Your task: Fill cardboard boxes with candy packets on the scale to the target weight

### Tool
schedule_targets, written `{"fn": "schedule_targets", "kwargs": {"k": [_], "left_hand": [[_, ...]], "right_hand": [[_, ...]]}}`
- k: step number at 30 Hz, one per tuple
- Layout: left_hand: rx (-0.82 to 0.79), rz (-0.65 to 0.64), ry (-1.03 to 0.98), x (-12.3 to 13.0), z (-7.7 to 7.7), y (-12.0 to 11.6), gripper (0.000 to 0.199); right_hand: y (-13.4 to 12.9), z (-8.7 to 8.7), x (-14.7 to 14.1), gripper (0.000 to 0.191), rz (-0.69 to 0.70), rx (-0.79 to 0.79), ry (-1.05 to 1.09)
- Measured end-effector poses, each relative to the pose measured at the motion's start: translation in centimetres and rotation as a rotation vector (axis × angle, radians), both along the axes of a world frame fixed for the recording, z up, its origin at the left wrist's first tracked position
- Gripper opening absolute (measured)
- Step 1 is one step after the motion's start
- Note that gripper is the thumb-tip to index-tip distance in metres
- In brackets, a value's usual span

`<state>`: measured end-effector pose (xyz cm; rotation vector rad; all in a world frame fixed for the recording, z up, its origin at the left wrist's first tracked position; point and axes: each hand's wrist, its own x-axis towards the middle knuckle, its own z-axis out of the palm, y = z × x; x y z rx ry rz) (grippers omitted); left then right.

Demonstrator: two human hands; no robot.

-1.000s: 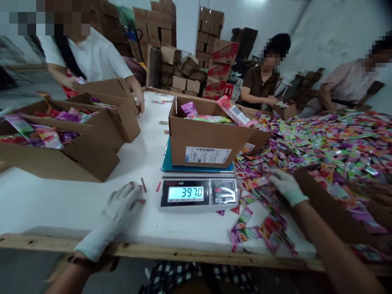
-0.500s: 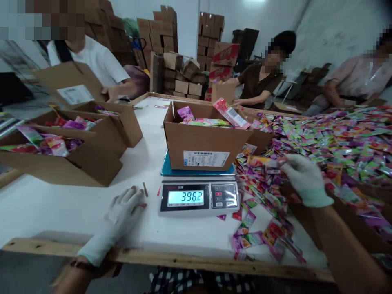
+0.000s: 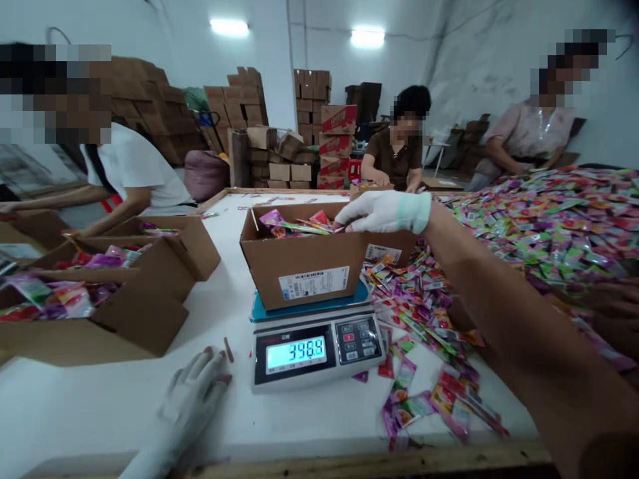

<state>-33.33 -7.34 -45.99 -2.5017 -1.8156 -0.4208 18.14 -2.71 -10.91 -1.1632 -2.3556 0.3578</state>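
Observation:
My gloved left hand [image 3: 187, 406] lies on the white table [image 3: 114, 406], fingers stretched out and holding nothing. A small brown strip [image 3: 228, 349] is just beyond its fingertips. My gloved right hand [image 3: 377, 211] reaches over the right end of a cardboard box [image 3: 299, 263]. Its fingers are pinched together among small colourful packets [image 3: 294, 226], apparently on a packet that they mostly hide. The labelled box sits, slightly turned, on the blue pan of a digital scale [image 3: 319, 349]. The lit display shows a number near 398, its last digit smeared.
Cardboard boxes of packets [image 3: 100, 299] stand at the left. A large heap of packets [image 3: 564, 226] covers the right side, with loose ones [image 3: 409, 399] beside the scale. Another labelled box [image 3: 394, 246] is behind the weighed one. Co-workers [image 3: 399, 146] sit or stand around the table.
My right hand has moved left from the packet heap to the box, carrying a packet. The scale's number has risen from 396.2. My left hand stays on the table; the view has tilted up.

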Motion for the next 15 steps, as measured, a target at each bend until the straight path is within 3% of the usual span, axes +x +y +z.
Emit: {"fn": "schedule_targets", "kwargs": {"k": [3, 6, 8, 11, 13, 15], "left_hand": [[-0.010, -0.017, 0.010, -0.1, -0.2, 0.3, 0.065], [-0.009, -0.049, 0.007, 0.0, -0.2, 0.6, 0.071], [-0.011, -0.051, -0.004, 0.2, 0.1, 0.6, 0.071], [-0.026, -0.043, -0.018, 0.9, 1.2, -0.1, 0.065], [-0.046, -0.035, -0.041, 1.5, 2.2, -0.8, 0.059], [-0.061, -0.009, -0.132, 2.2, 2.9, -1.1, 0.053]], "right_hand": [[-1.9, -1.5, 1.8, 0.036, -0.096, 0.079, 0.226], [-4.8, -7.1, 4.0, 0.045, -0.391, 0.158, 0.526], [-7.2, -12.3, 5.5, 0.041, -0.652, 0.021, 0.437], [-11.3, -20.3, 7.2, 0.031, -0.983, -0.208, 0.109], [-13.8, -24.5, 8.0, 0.031, -1.090, -0.288, 0.009], [-15.5, -27.4, 8.4, 0.028, -1.107, -0.329, -0.027]]}}
